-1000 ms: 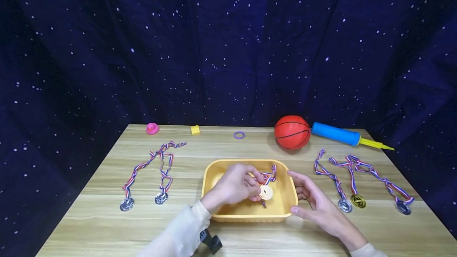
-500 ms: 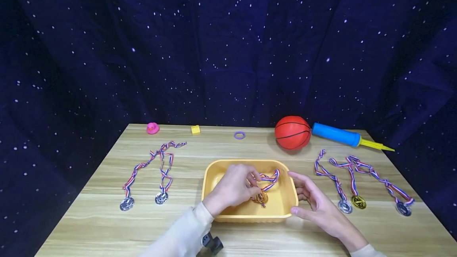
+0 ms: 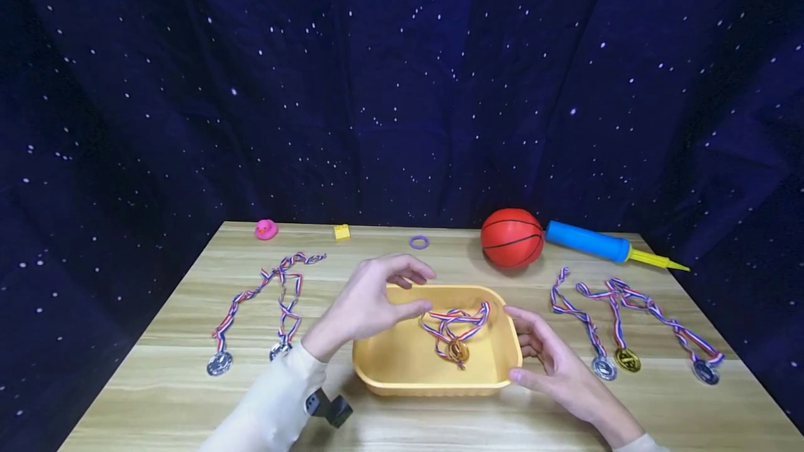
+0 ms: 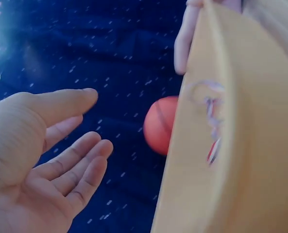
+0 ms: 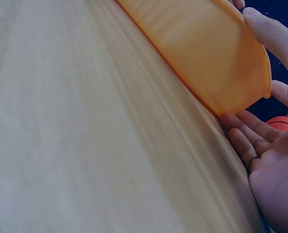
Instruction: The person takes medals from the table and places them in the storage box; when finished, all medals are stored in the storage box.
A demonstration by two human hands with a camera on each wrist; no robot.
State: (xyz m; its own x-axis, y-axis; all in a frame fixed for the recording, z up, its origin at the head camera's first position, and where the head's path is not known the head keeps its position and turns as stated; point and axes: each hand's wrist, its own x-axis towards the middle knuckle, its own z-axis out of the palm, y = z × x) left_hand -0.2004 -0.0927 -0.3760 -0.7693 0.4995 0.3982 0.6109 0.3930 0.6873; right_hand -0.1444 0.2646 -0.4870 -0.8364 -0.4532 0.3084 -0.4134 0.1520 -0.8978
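An orange-yellow plastic basin (image 3: 433, 388) stands mid-table. Inside it lies a bronze-coloured medal (image 3: 458, 351) on a crumpled red, white and blue ribbon (image 3: 472, 328). My left hand (image 3: 370, 298) hovers over the basin's left end, thumb and fingers apart; the left wrist view shows nothing in this hand (image 4: 51, 150). At the right end, my right hand (image 3: 559, 372) rests against the basin, thumb at the front corner and fingers along the outer wall. Seen from the right wrist, its fingertips (image 5: 229, 119) lie by the basin's lower edge.
Left are two silver-coloured medals (image 3: 220, 363) with ribbons. Right lie two silver-coloured medals (image 3: 604, 367) and a gold-coloured medal (image 3: 627, 360). Along the back are a pink duck (image 3: 266, 229), yellow block (image 3: 342, 232), purple ring (image 3: 419, 242), red ball (image 3: 512, 238) and blue pump (image 3: 587, 241).
My left hand has let go of the bronze-coloured medal, now lying in the basin. It has risen and moved left, its fingers spreading. My right hand has stayed at the basin's right end.
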